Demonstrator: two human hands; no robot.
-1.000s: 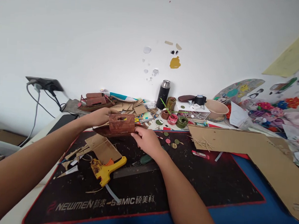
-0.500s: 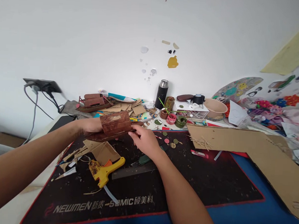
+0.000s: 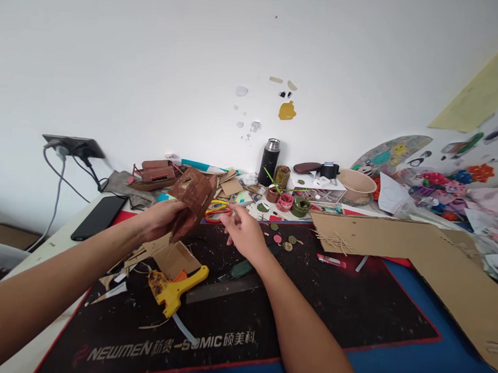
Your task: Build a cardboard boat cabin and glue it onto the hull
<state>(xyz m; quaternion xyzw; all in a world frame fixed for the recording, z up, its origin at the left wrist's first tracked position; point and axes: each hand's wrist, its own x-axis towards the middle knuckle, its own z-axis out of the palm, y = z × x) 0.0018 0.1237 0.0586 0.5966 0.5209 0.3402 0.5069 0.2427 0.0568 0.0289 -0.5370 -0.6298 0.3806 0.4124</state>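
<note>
My left hand (image 3: 164, 220) grips a small brown model boat (image 3: 195, 193) made of painted cardboard, its curved roof tilted toward me and its end turned down. My fingers are partly hidden behind the hull. My right hand (image 3: 243, 231) hovers just right of the boat, apart from it, index finger stretched out and nothing visible in its grasp. Behind the two hands lie scissors (image 3: 218, 208) with yellow and red handles. Below the boat are cut cardboard pieces (image 3: 177, 260) and a yellow glue gun (image 3: 173, 288) with a glue stick in its back.
Another brown model boat (image 3: 155, 175) stands at the back left, near a phone (image 3: 99, 217). Open paint jars (image 3: 301, 207) and a black thermos (image 3: 269, 161) line the wall. A green-handled knife (image 3: 240, 268) and metal ruler (image 3: 222, 290) lie on the mat; a large cardboard sheet (image 3: 437, 263) covers the right.
The boat has swung from lying level to a steep tilt in my left hand. My right hand has let go of its end, and the scissors behind now show.
</note>
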